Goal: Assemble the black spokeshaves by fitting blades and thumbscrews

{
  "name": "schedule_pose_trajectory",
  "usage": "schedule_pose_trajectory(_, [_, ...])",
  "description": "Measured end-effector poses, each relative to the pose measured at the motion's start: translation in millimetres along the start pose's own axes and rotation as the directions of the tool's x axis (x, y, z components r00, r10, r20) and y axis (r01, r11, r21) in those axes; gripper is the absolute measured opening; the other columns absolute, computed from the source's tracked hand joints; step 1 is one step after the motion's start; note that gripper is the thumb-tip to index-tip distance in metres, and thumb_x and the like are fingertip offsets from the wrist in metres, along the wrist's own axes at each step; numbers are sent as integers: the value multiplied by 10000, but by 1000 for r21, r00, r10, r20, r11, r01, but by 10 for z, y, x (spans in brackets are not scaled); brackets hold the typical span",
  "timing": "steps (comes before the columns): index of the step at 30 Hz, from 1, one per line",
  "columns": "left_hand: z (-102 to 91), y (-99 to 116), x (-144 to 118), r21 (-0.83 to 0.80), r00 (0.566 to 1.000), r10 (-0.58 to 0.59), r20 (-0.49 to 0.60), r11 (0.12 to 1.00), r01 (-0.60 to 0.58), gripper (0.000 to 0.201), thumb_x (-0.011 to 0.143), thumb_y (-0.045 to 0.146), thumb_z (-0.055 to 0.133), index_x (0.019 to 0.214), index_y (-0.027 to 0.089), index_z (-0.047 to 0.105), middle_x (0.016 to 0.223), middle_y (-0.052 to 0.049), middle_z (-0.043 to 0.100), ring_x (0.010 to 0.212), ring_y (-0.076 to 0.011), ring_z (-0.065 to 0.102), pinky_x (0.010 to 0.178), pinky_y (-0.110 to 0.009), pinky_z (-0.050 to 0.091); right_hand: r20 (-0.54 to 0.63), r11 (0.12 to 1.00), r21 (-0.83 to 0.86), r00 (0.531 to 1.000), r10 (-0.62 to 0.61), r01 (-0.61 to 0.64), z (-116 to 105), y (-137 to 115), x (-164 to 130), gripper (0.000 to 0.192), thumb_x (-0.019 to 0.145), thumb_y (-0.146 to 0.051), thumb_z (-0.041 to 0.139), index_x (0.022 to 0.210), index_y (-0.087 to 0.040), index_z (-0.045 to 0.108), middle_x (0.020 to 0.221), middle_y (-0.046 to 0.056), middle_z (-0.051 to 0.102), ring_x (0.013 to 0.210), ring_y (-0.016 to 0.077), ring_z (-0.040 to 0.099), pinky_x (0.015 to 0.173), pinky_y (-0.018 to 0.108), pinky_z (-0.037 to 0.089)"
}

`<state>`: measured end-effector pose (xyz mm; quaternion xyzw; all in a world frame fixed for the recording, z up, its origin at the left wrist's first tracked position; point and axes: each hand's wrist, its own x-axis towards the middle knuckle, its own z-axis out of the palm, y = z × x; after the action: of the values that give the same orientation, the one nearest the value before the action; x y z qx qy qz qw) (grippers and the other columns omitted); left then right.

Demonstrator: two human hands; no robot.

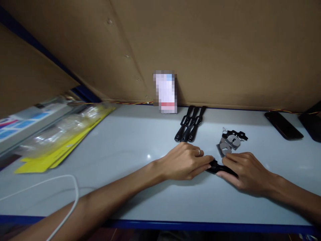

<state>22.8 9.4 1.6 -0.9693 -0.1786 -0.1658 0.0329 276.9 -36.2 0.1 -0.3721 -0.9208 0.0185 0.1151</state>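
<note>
Between my hands is a black tool with a long handle (214,166), low over the table. My left hand (185,160), with a ring on one finger, has its fingertips closed on the tool's left end. Around its handle on the right, my right hand (247,170) is closed, with thumb and fingers gripping it. Just beyond the right hand lie grey metal plates with cut-outs (233,142), a black notched plate (240,135) and a small screw (224,130). Behind my left hand, several similar black handles (190,124) lie side by side.
A phone-like screen (165,92), blurred out, leans on the cardboard back wall (225,50). At the right lies a dark phone (284,125). Clear plastic bags (65,127) rest over yellow sheets (67,149) at the left. A white cable (75,187) crosses my left forearm.
</note>
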Motion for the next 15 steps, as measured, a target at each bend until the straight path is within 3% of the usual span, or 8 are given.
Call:
schedule_pose_trajectory(7, [-7,-7,2,50,1000,14,-12,999,-13,357,1059,276,415,763,191,597,610,-6,610,505,-120,520,485,-338,311,34,1000,18,999,14,-15,-11,6,-7,428,1069,-462,402,862,-171,637,755,40,644,623,153,554,585,315,326])
schedule_pose_trajectory(15, [-11,23,6,13,987,122,-104,993,-122,271,1034,200,429,886,187,655,583,19,601,488,-122,520,451,-351,303,10,999,48,1000,1,-2,-9,15,-11,410,1065,-460,426,850,-167,616,737,28,627,612,152,537,583,311,299])
